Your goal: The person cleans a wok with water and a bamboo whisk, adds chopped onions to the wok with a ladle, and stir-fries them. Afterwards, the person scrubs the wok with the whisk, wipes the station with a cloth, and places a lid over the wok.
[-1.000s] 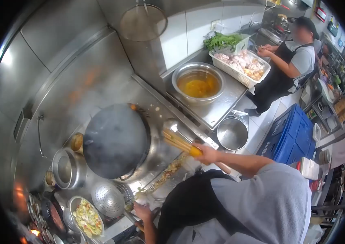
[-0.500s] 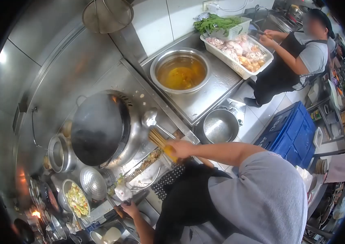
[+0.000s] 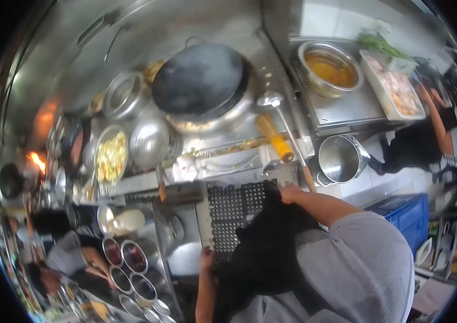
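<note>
My right hand (image 3: 291, 194), blurred, is at the counter's front edge beside my black apron (image 3: 261, 242); whether its fingers grip anything is unclear. Just beyond it lies a bamboo wok brush (image 3: 275, 139) with a yellow handle, apart from the hand. A ladle (image 3: 288, 121) with a wooden handle end rests to the brush's right. Low in front of me, my left hand (image 3: 207, 258) is smeared by motion next to a perforated black mat (image 3: 234, 207); its finger position cannot be made out. A dark, steaming wok (image 3: 199, 81) sits on the stove.
Left of the wok are a perforated strainer (image 3: 150, 142) and a dish of chopped vegetables (image 3: 111, 154). Flame (image 3: 36, 160) burns farther left. At right stand a bowl of yellow liquid (image 3: 332, 67), a meat basket (image 3: 393, 86) and a floor pot (image 3: 339, 159). Co-workers stand on both sides.
My right hand has let go of the wok brush, which now lies on the stove edge, and drawn back toward my apron. My left hand has moved back from the stove. The view has turned left.
</note>
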`<state>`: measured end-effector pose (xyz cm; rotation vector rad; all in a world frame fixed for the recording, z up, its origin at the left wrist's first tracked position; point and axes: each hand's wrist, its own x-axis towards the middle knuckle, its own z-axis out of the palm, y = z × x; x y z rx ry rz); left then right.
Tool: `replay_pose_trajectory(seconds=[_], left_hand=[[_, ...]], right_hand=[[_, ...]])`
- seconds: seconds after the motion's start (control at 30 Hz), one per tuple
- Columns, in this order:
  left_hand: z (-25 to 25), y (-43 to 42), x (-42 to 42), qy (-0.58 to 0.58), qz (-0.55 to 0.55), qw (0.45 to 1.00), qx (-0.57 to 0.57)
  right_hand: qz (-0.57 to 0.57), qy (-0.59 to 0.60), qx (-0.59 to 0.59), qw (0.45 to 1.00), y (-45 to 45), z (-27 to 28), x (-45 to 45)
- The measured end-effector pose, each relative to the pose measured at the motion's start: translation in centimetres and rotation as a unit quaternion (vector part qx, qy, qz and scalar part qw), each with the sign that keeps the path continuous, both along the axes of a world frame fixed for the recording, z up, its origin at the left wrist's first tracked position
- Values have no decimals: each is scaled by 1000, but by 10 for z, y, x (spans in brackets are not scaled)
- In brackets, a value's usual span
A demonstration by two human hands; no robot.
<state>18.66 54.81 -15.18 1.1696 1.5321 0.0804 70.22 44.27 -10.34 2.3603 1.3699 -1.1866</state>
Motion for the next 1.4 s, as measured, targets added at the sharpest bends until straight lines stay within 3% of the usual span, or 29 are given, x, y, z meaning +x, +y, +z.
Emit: replay_pose_trajectory(seconds=[0.03,0.07,0.1,0.13,0.17,0.2,0.27,0.3,0.4,0.43,0.53,0.63,0.77,0.87,0.93,1.0,1.07,1.17,1.27,1.3,1.33,1.37,1.4], left_hand=[[1,-20,-29,32,-49,997,44],[6,-38,-65,168,-405,872,219],[18,-59,-75,124,-184,973,66],[30,-80,-85,79,98,992,-22],[59,-109,-91,39,237,970,-24],[78,-126,-102,104,162,981,-22],[108,-162,-104,188,133,971,-61],[124,-178,-96,205,179,957,-97],[134,-222,-84,208,264,930,-147],[105,-248,-99,183,250,942,-127],[129,-252,-43,146,334,920,-141],[165,-235,10,108,387,908,-119],[206,-230,47,100,387,915,-62],[214,-258,53,117,428,895,-47],[220,-283,67,119,473,870,-69],[217,-300,79,113,502,852,-97],[202,-338,77,107,514,840,-134],[184,-366,77,90,470,867,-141],[163,-375,59,78,473,868,-130],[150,-373,40,63,469,876,-92],[145,-360,26,50,463,884,-40],[137,-353,13,45,456,888,24],[151,-321,15,75,441,887,119]], right_hand=[[-40,-20,5,999,-2,-22,10],[-83,-39,15,996,-3,-47,20],[-78,-52,31,995,1,-45,30],[-75,-65,51,994,10,-40,40],[-74,-76,69,992,19,-36,48],[-61,-52,45,996,29,-35,54],[-20,-6,-13,1000,51,-34,67],[-14,-28,15,999,56,-49,64],[112,-40,-67,991,80,-39,53],[92,-35,-107,989,87,-40,54],[2,13,-152,988,105,-5,54],[38,-15,-126,991,78,-151,70],[37,-51,-80,995,79,-139,59],[-4,-64,-10,998,62,-197,62],[17,-46,-59,997,68,-181,60],[75,-47,-75,993,76,-181,65],[168,-61,-69,981,70,-239,70],[120,-94,-79,985,77,-241,67],[99,-85,-144,981,94,-171,62],[118,-76,-170,975,105,-115,55],[103,-134,-172,970,118,-19,31],[137,-135,-157,969,116,3,25],[178,-116,-127,969,106,-20,25]])
